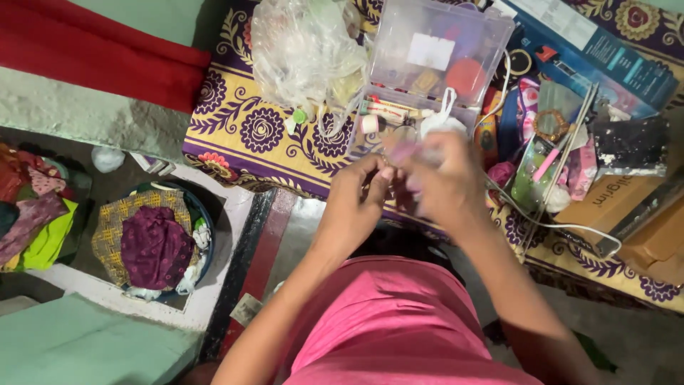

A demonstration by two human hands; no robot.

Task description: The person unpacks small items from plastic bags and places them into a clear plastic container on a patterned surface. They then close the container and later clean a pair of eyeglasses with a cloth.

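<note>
A small pale pink object, blurred and too unclear to name, sits between the two hands, raised above the near edge of the patterned cloth. The left hand has its fingers pinched together at that object's left side. The right hand is curled around its right side, fingers clenched about it; the blur hides exactly how much each hand grips.

Just beyond the hands, farther away, a clear plastic storage box stands open, its lid tilted up, with small pots, tubes and a round red item inside. To the left of the box lies a crumpled transparent plastic bag. To the right are a blue carton, a brown cardboard box and a heap of small colourful items, with a white cable trailing near the right wrist. All rest on a yellow and purple floral cloth.

Near the viewer is the person's pink garment. Far to the left on the floor, a round basket holds folded fabrics, and a red cloth lies at the upper left
</note>
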